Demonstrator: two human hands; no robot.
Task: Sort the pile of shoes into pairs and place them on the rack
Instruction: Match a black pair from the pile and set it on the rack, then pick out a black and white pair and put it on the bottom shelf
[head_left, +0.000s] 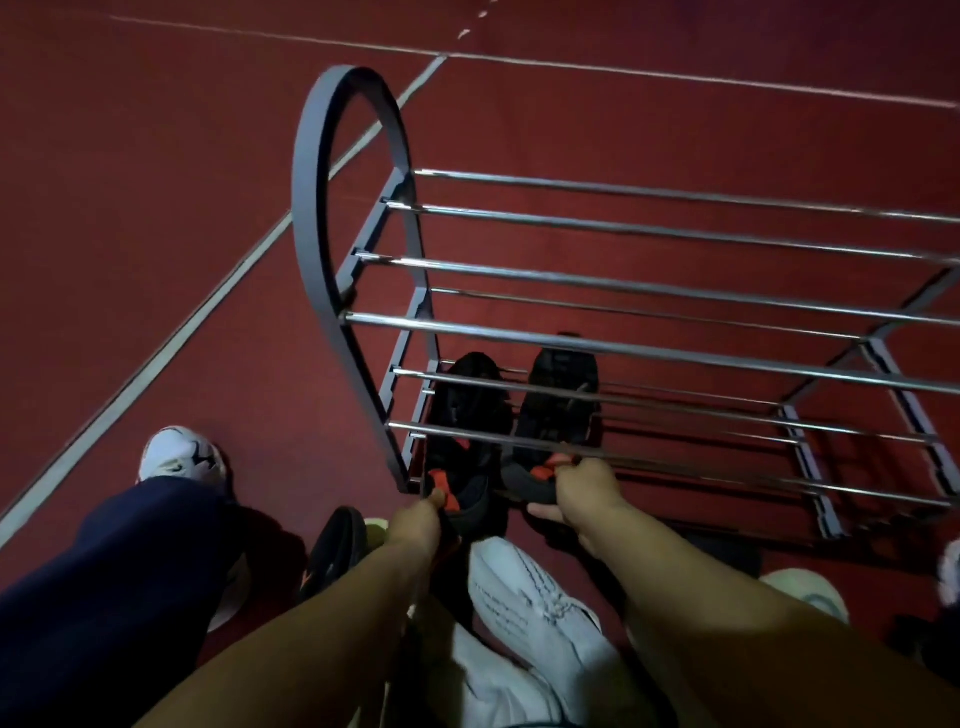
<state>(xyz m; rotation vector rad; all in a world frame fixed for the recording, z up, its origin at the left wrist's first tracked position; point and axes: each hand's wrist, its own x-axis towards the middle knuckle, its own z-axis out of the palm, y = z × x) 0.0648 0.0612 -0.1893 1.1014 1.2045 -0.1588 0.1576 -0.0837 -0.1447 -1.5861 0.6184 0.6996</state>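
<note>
Two black shoes with red heel linings lie side by side on the bottom tier of a grey shoe rack (311, 218) with chrome bars, toes pointing away. My left hand (418, 519) pinches the heel of the left black shoe (467, 415). The heel of the right black shoe (558, 400) is gripped by my right hand (584, 493), fingers curled under its sole. A white sneaker (535, 613) lies on the floor between my forearms, partly hidden by them.
The floor is dark red with white lines. My leg in dark blue trousers and a white shoe (179, 454) are at the lower left. A black shoe (337, 551) lies beside my left arm. Pale shoes (810, 587) sit at the lower right.
</note>
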